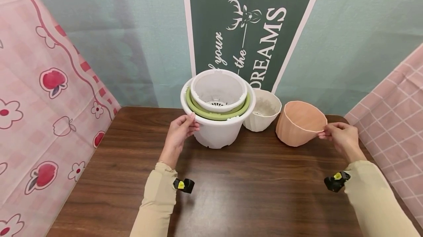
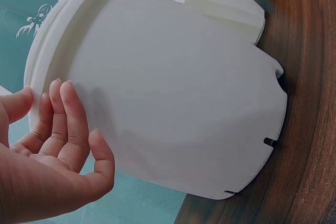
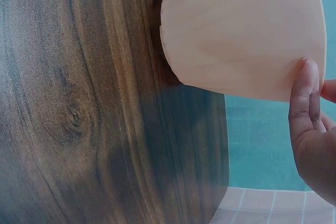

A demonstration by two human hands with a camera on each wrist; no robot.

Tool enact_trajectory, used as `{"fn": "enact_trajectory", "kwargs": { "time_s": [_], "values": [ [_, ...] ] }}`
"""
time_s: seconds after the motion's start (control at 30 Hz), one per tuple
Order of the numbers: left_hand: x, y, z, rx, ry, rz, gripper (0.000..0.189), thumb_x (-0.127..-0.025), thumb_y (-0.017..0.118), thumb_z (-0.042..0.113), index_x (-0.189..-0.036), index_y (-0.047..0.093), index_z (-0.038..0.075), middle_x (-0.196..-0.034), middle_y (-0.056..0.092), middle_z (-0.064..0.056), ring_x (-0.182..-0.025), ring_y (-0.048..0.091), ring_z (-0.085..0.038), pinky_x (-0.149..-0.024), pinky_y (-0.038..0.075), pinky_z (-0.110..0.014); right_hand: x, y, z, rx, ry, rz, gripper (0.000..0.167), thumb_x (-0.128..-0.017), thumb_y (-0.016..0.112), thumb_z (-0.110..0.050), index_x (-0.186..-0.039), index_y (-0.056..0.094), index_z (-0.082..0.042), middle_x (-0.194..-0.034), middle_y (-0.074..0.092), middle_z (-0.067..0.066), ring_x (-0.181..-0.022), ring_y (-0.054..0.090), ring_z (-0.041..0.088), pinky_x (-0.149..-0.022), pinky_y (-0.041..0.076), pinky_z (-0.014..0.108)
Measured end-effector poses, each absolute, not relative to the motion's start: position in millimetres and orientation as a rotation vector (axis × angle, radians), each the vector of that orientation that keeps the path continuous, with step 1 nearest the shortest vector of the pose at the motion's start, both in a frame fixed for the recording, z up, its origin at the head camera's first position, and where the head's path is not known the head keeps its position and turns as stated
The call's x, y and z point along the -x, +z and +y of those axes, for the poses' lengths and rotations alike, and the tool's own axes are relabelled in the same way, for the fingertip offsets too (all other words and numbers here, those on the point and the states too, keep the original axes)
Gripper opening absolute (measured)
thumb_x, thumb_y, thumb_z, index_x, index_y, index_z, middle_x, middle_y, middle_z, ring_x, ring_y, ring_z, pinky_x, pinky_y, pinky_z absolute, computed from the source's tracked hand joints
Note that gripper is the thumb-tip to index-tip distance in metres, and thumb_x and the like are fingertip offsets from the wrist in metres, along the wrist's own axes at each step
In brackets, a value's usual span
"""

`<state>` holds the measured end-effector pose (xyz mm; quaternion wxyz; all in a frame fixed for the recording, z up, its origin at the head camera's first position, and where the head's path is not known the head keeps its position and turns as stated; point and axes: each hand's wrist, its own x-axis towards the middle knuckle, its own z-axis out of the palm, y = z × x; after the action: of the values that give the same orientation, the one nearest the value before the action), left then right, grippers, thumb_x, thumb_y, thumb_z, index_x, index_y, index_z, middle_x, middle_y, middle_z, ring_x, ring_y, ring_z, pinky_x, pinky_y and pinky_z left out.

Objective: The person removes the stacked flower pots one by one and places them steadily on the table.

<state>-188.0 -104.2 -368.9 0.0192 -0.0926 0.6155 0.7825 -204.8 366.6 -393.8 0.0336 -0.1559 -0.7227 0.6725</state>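
Note:
My left hand [image 1: 180, 130] pinches the rim of a large white flowerpot [image 1: 218, 134] between thumb and fingers. Nested inside that pot are a green flowerpot [image 1: 216, 115] and a smaller white flowerpot [image 1: 218, 86] with a slotted bottom. In the left wrist view the thumb lies over the rim and the fingers are against the outer wall. At the right, my right hand [image 1: 342, 136] pinches the rim of an orange flowerpot [image 1: 299, 123], which stands on the table. The right wrist view shows the fingers on the outer wall of this pot.
A cream fluted flowerpot [image 1: 262, 114] stands between the nested pots and the orange one. All stand near the back edge of the brown wooden table [image 1: 251, 189]. Behind hangs a green cloth [image 1: 138, 46]; pink patterned cloths [image 1: 49, 119] border both sides.

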Motion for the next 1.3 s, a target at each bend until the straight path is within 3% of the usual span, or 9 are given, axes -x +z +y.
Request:
{"fn": "enact_trajectory", "kwargs": {
  "time_s": [0.13,0.3,0.43,0.53,0.7,1.0,1.17,1.3],
  "values": [
    [188,-369,-104,0.291,2.432,1.912,0.022,-0.093,0.055,0.02,-0.074,0.056,0.008,-0.066,0.06,-0.001,-0.059,0.06,-0.01,-0.057,0.046,-0.021,202,-389,359,0.448,2.147,-2.135,0.013,-0.091,0.048,0.001,-0.082,0.056,-0.004,-0.061,0.062,0.003,-0.053,0.064,0.016,-0.053,0.053,0.026],
    [188,-368,-104,0.292,2.428,1.916,0.022,-0.092,0.056,0.02,-0.074,0.056,0.008,-0.066,0.06,-0.001,-0.06,0.06,-0.01,-0.057,0.046,-0.021,230,-438,396,0.408,2.11,-2.088,0.002,-0.086,0.06,-0.003,-0.088,0.058,-0.003,-0.066,0.065,0.008,-0.058,0.066,0.023,-0.057,0.054,0.035],
    [188,-369,-104,0.294,2.421,1.922,0.022,-0.092,0.056,0.021,-0.075,0.056,0.008,-0.067,0.061,-0.001,-0.06,0.06,-0.011,-0.058,0.045,-0.022,258,-491,435,0.449,2.014,-2.099,0.024,-0.083,0.069,-0.018,-0.098,0.058,-0.003,-0.074,0.066,0.009,-0.065,0.067,0.027,-0.06,0.054,0.037],
    [188,-369,-104,0.298,2.416,1.926,0.022,-0.092,0.056,0.021,-0.075,0.056,0.008,-0.067,0.061,-0.001,-0.061,0.06,-0.011,-0.058,0.045,-0.022,267,-507,447,0.42,1.983,-2.126,0.031,-0.082,0.07,-0.022,-0.102,0.056,-0.003,-0.076,0.066,0.008,-0.068,0.067,0.027,-0.062,0.053,0.038],
    [188,-369,-104,0.3,2.414,1.928,0.022,-0.092,0.056,0.021,-0.076,0.056,0.007,-0.068,0.061,-0.002,-0.061,0.06,-0.011,-0.059,0.045,-0.022,250,-472,422,0.451,2.032,-2.141,0.017,-0.086,0.065,-0.016,-0.097,0.058,-0.005,-0.074,0.066,0.006,-0.066,0.067,0.024,-0.063,0.054,0.038],
    [188,-370,-104,0.305,2.405,1.931,0.021,-0.092,0.056,0.022,-0.077,0.057,0.007,-0.069,0.061,-0.002,-0.062,0.061,-0.011,-0.06,0.046,-0.024,207,-394,356,0.482,2.142,-2.074,0.004,-0.09,0.051,0.001,-0.091,0.053,0.004,-0.064,0.062,0.003,-0.056,0.065,0.017,-0.056,0.054,0.029],
    [187,-369,-104,0.311,2.399,1.937,0.021,-0.092,0.056,0.022,-0.078,0.056,0.007,-0.069,0.061,-0.002,-0.062,0.06,-0.011,-0.061,0.046,-0.024,210,-397,362,0.478,2.176,-2.075,0.01,-0.09,0.054,-0.002,-0.094,0.053,0.007,-0.065,0.063,0.004,-0.058,0.066,0.019,-0.058,0.054,0.03],
    [186,-368,-104,0.324,2.394,1.939,0.021,-0.092,0.056,0.022,-0.078,0.056,0.007,-0.069,0.061,-0.002,-0.062,0.06,-0.011,-0.06,0.046,-0.023,232,-432,395,0.466,2.17,-2.098,0.018,-0.087,0.061,-0.01,-0.098,0.058,0.004,-0.073,0.066,0.008,-0.068,0.068,0.025,-0.066,0.053,0.037]
  ]
}}
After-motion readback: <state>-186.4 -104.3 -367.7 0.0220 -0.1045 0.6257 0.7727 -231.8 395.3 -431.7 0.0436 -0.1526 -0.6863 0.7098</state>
